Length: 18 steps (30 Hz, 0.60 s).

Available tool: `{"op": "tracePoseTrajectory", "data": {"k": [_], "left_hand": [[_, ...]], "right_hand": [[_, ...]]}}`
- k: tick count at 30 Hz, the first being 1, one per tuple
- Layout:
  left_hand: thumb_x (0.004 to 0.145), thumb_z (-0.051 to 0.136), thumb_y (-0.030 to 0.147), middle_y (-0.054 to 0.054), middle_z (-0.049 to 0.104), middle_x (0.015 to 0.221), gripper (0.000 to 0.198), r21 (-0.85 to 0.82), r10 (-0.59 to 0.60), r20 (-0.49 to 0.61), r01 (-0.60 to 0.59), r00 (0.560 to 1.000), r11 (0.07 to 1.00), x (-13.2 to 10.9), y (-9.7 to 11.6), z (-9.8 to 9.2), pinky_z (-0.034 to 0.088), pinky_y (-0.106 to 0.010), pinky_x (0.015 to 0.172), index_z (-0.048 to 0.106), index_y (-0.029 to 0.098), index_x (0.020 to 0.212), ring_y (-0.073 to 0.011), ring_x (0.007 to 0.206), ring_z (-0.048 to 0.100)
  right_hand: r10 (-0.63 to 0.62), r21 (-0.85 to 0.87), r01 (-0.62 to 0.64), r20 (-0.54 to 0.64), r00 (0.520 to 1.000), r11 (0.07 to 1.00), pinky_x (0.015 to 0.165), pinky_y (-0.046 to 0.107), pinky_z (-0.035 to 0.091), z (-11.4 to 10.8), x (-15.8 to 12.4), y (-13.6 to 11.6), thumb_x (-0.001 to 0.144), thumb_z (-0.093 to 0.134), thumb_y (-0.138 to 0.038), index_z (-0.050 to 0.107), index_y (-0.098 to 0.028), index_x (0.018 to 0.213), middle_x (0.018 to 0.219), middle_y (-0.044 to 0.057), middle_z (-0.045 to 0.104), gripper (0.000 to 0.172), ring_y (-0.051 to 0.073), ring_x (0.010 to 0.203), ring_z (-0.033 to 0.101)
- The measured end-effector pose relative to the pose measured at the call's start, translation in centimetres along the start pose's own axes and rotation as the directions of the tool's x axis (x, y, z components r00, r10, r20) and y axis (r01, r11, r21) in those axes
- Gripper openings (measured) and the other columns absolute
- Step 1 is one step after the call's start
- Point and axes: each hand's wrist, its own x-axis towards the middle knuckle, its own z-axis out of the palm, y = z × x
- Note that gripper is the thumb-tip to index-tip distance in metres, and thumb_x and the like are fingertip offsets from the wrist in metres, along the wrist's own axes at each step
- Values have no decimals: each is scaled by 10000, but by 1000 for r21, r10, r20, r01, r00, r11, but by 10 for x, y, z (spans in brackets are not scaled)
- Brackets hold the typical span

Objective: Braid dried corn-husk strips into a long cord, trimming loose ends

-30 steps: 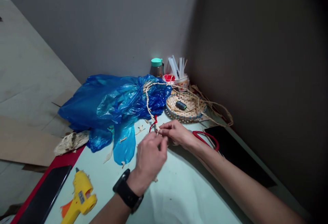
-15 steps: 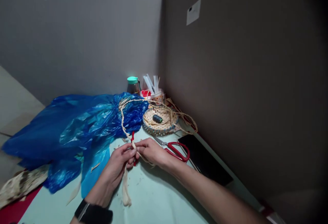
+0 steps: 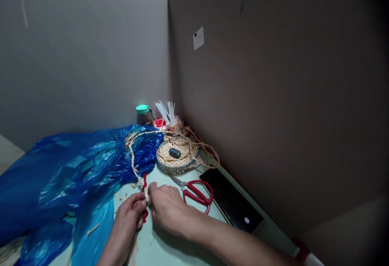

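A cream twisted cord [image 3: 132,156] of plant-like fibre runs from the basket down to my two hands. My left hand [image 3: 129,213] pinches the cord near its lower end from the left. On the other side my right hand [image 3: 167,207] has its fingers closed at the same spot, knuckles up, and hides part of what it grips. A red cord [image 3: 145,181] shows above the fingers and again below them, beside the cream strand. Loose fibre hangs beneath my left hand, partly covered by the wrist.
Red-handled scissors [image 3: 197,193] lie right of my hands, next to a black phone [image 3: 234,201]. Behind stands a shallow woven basket [image 3: 164,164] with a dark thread spool [image 3: 174,153]. A blue plastic bag [image 3: 82,168] spreads leftward. A green-lidded jar [image 3: 142,114] and cup of sticks [image 3: 174,126] stand near the wall corner.
The view has tilted up and turned right, bringing a shelf into sight. My right hand has turned knuckles-up over the cord, while my left keeps its pinch.
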Motion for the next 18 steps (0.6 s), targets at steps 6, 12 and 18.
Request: {"op": "tracePoseTrajectory", "data": {"k": [6, 12, 18], "left_hand": [[581, 698, 366, 75, 396, 436, 271, 35, 13, 47, -14, 999, 999, 4, -8, -2, 149, -172, 395, 511, 171, 609, -42, 348, 272], [514, 762, 463, 72, 399, 432, 409, 3, 3, 63, -3, 998, 1000, 9, -10, -2, 123, -167, 377, 488, 168, 584, -27, 338, 242], [552, 727, 502, 68, 365, 386, 393, 59, 18, 21, -20, 1000, 998, 7, -7, -1, 71, -175, 391, 522, 168, 542, -23, 320, 188]], "right_hand": [[-46, -61, 45, -2, 999, 997, 718, 360, 440, -4, -7, -3, 771, 523, -147, 510, -93, 1124, 885, 176, 654, 357, 304, 865, 631], [-86, -116, 88, 21, 996, 989, 624, 322, 424, -4, -4, 4, 767, 502, -152, 553, -131, 1090, 868, 155, 667, 327, 293, 807, 643], [-74, -222, 94, 97, 993, 971, 518, 249, 330, -47, 0, 12, 777, 535, -200, 686, -180, 876, 819, 98, 694, 182, 209, 698, 635]]}}
